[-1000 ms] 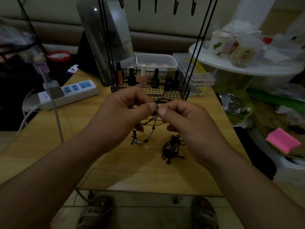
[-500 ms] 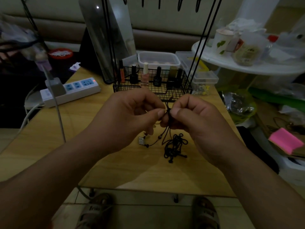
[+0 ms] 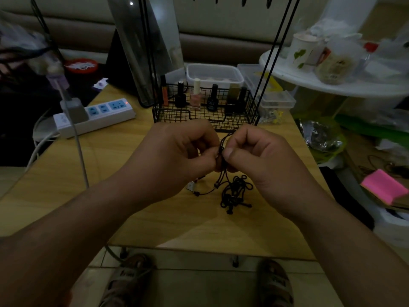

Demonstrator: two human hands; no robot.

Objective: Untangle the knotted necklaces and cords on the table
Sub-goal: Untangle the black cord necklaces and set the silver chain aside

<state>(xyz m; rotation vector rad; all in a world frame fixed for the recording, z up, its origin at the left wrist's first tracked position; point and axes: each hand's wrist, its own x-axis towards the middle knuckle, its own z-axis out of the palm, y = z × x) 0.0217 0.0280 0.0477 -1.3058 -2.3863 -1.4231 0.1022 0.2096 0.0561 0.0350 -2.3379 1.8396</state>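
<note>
1. Both hands are raised over the table with thumbs almost tip to tip. My view shows the left hand (image 3: 177,156) and the right hand (image 3: 265,160) each pinching the same spot from opposite sides, with the other fingers curled in.
2. Between them is the thin black beaded cord necklace (image 3: 222,176). A small loop stands up above the thumbs, and its strands hang down to the light wooden table (image 3: 132,173). The tail ends at a small silver pendant (image 3: 190,186) below the left hand.
3. A second knotted pile of black cord (image 3: 235,193) lies on the table under the right hand, just beside the hanging strands. I cannot tell whether they touch.
4. A second ago the necklace hung mostly beneath the left hand, apart from the pile. Since then the hands have come lower and to the right, and the loop above the thumbs has been drawn up longer.
5. I read that as slack being worked out of one knot, so the task is at an early stage, with the pile untouched.
6. My worry is that the dangling strands will snag the pile now that they hang so close to it.
7. Behind the hands stands a black wire basket (image 3: 205,116) of nail-polish bottles.
</note>
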